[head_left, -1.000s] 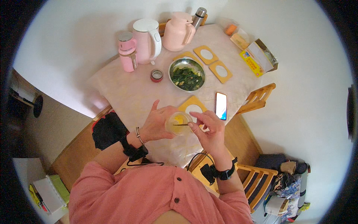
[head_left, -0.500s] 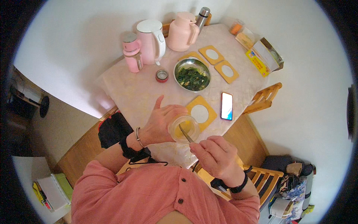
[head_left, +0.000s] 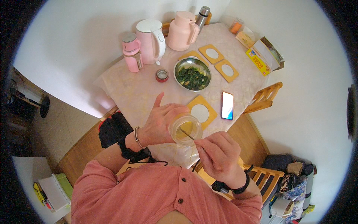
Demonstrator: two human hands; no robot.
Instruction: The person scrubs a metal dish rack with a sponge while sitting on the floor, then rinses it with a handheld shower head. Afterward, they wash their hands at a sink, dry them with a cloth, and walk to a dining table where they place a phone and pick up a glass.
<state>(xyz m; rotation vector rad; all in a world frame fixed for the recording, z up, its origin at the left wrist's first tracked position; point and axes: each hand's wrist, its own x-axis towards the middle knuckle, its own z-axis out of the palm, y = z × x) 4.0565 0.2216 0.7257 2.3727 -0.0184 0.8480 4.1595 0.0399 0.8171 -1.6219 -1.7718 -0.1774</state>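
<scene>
My left hand is wrapped round a clear jar, its thumb sticking out. The jar is held above the near part of the table, its mouth facing up, and something yellow is inside. In the fingers of my right hand is a thin metal utensil. The utensil slants over the rim into the jar, and I cannot tell the shape of its lower end. Beyond my hands stands a steel bowl of dark green leafy food. A wooden coaster with a white round centre lies partly behind the jar.
At the back left stand a pink bottle, a pink-and-white kettle, a peach jug and a steel flask. A small round red-rimmed tin, a lit phone and a yellow box also rest on the table.
My right hand has moved slightly right and turned, so the utensil shows thinner in the jar. The jar and my left hand have shifted a little to the right.
</scene>
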